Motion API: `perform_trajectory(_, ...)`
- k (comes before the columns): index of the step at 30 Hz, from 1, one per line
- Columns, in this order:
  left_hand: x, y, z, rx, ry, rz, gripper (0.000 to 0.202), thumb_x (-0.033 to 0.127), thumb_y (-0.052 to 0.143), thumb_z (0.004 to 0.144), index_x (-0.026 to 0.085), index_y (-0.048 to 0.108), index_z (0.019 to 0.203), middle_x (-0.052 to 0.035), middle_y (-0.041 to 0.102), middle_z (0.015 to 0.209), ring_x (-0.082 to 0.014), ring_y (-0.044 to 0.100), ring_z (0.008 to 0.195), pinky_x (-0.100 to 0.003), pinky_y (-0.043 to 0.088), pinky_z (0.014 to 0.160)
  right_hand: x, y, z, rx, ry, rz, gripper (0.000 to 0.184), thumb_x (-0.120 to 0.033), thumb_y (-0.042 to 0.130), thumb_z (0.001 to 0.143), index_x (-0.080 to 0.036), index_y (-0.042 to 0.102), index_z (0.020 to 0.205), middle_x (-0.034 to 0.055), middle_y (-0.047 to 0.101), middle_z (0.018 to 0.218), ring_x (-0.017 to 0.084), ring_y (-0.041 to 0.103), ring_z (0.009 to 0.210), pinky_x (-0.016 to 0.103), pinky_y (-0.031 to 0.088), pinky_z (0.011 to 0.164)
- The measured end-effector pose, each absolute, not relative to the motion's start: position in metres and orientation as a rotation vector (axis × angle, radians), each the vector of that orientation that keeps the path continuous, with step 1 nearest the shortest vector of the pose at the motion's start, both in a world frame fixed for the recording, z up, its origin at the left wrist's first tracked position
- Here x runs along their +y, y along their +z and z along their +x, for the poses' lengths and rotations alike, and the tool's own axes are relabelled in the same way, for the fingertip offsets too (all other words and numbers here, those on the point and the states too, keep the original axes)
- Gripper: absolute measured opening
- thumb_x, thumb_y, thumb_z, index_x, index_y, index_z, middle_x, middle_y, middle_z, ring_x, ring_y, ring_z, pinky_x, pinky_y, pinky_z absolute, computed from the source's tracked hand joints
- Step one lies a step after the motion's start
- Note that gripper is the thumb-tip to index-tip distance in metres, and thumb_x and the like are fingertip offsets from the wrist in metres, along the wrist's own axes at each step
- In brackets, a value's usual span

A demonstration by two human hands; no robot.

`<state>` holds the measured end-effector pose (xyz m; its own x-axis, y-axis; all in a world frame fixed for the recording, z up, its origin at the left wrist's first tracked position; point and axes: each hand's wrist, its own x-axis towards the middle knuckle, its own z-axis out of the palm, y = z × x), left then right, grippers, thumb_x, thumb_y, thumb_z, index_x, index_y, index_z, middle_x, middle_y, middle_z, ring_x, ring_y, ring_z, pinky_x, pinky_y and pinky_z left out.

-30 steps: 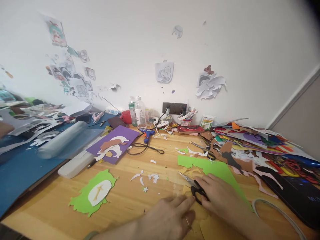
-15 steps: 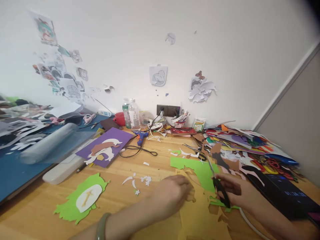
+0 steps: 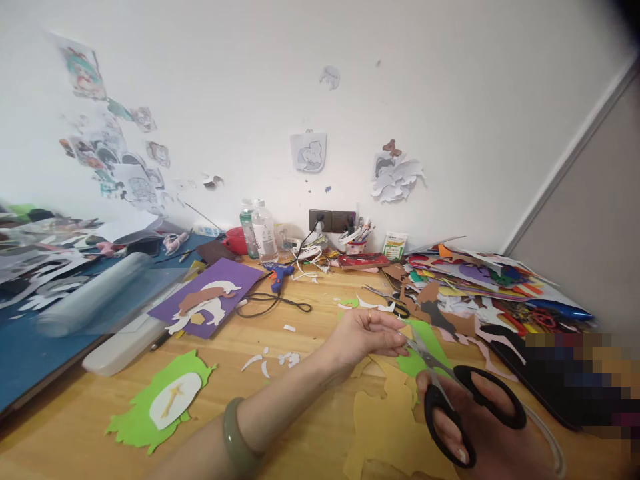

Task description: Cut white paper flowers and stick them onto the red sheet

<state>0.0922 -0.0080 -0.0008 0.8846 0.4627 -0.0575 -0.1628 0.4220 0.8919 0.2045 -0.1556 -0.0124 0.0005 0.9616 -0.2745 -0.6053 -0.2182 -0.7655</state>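
Observation:
My left hand (image 3: 364, 335), with a ring and a green bangle, pinches a small yellow scrap (image 3: 409, 331) between thumb and fingers. My right hand (image 3: 483, 433) has its fingers through the black handles of a pair of scissors (image 3: 431, 363). The handles are spread, and the blades lie at the scrap close to my left fingertips. Below both hands is a cut yellow sheet (image 3: 377, 427) with ragged edges, over part of a bright green sheet (image 3: 434, 341). At the left lies a green spiky cutout (image 3: 130, 417) bearing a white oval (image 3: 161, 403) with a yellow cross-like shape.
Small white cutouts (image 3: 289, 360) lie left of the yellow sheet. Further back are a purple sheet (image 3: 173, 300) with cutouts, a blue glue gun (image 3: 277, 277), a second pair of scissors (image 3: 400, 309) and two bottles (image 3: 264, 233). Coloured scraps (image 3: 480, 273) pile up at the right.
My left hand has lifted off the yellow sheet and moved right and up, now pinching a small scrap. The scissors have swung round and come to that scrap with their handles spread.

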Motion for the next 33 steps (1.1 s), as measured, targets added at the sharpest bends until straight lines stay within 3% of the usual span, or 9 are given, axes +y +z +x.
perform_trajectory(5, 0.004, -0.002, 0.092, 0.248, 0.438, 1.129, 0.024, 0.024, 0.072, 0.058, 0.009, 0.061, 0.074, -0.0045, 0.065, 0.070, -0.0087, 0.059, 0.061, -0.020, 0.046, 0.065, -0.165, -0.015, 0.208, -0.537, 1.640, -0.859, 0.045, -0.062, 0.046, 0.065, -0.021, 0.062, 0.078, -0.0018, 0.045, 0.047, 0.007, 0.043, 0.040, 0.020, 0.028, 0.043)
perform_trajectory(11, -0.001, 0.011, 0.096, 0.323, 0.521, 1.252, 0.024, 0.024, 0.065, 0.065, 0.015, 0.060, 0.087, -0.0013, 0.063, 0.069, -0.0092, 0.059, 0.063, -0.018, 0.043, 0.059, -0.170, -0.015, 0.204, -0.720, 1.550, -0.935, 0.048, -0.063, 0.038, 0.070, -0.022, 0.060, 0.083, -0.0013, 0.049, 0.046, 0.008, 0.046, 0.040, 0.020, 0.028, 0.043)
perform_trajectory(14, -0.012, 0.024, 0.094, 0.350, 0.491, 1.315, 0.017, 0.020, 0.058, 0.067, 0.013, 0.064, 0.082, -0.0026, 0.062, 0.070, -0.0131, 0.061, 0.073, -0.019, 0.043, 0.062, -0.168, -0.013, 0.202, -0.774, 1.517, -0.943, 0.043, -0.061, 0.040, 0.070, -0.023, 0.059, 0.080, -0.0004, 0.054, 0.050, 0.009, 0.049, 0.044, 0.022, 0.031, 0.045)
perform_trajectory(18, -0.021, 0.034, 0.088, 0.323, 0.357, 1.280, 0.021, 0.019, 0.054, 0.066, 0.013, 0.067, 0.082, -0.0044, 0.063, 0.072, -0.0129, 0.060, 0.071, -0.022, 0.043, 0.068, -0.166, -0.011, 0.203, -0.811, 1.563, -0.851, 0.042, -0.058, 0.041, 0.070, -0.022, 0.057, 0.083, -0.0004, 0.057, 0.056, 0.012, 0.054, 0.051, 0.024, 0.035, 0.050)
perform_trajectory(21, -0.022, 0.032, 0.086, 0.366, 0.337, 1.312, 0.025, 0.029, 0.065, 0.061, 0.012, 0.067, 0.079, -0.0030, 0.062, 0.067, -0.0096, 0.055, 0.063, -0.021, 0.041, 0.063, -0.165, -0.010, 0.202, -0.795, 1.580, -0.835, 0.038, -0.052, 0.040, 0.073, -0.021, 0.057, 0.086, 0.0000, 0.059, 0.061, 0.013, 0.054, 0.055, 0.025, 0.037, 0.053)
perform_trajectory(25, -0.021, 0.023, 0.092, 0.497, 0.407, 1.425, 0.033, 0.032, 0.075, 0.046, 0.013, 0.066, 0.071, 0.0041, 0.051, 0.048, -0.0052, 0.040, 0.044, -0.018, 0.031, 0.047, -0.161, -0.007, 0.196, -0.795, 1.545, -0.881, 0.036, -0.051, 0.035, 0.075, -0.025, 0.059, 0.081, -0.0006, 0.058, 0.062, 0.014, 0.055, 0.056, 0.025, 0.037, 0.054)
perform_trajectory(29, -0.016, 0.015, 0.095, 0.459, 0.337, 1.311, 0.034, 0.030, 0.075, 0.045, 0.013, 0.064, 0.072, 0.0013, 0.056, 0.054, -0.0074, 0.048, 0.049, -0.021, 0.037, 0.054, -0.160, -0.008, 0.195, -0.797, 1.515, -1.065, 0.038, -0.058, 0.038, 0.068, -0.027, 0.059, 0.075, -0.0004, 0.053, 0.056, 0.014, 0.051, 0.050, 0.025, 0.037, 0.051)
perform_trajectory(33, 0.002, 0.011, 0.095, 0.451, 0.287, 1.321, 0.035, 0.028, 0.075, 0.045, 0.011, 0.061, 0.073, -0.0015, 0.059, 0.060, -0.0084, 0.051, 0.051, -0.023, 0.040, 0.057, -0.170, -0.020, 0.211, -0.882, 1.559, -1.220, 0.056, -0.072, 0.034, 0.060, -0.024, 0.060, 0.074, 0.0022, 0.053, 0.053, 0.017, 0.055, 0.051, 0.030, 0.042, 0.052)
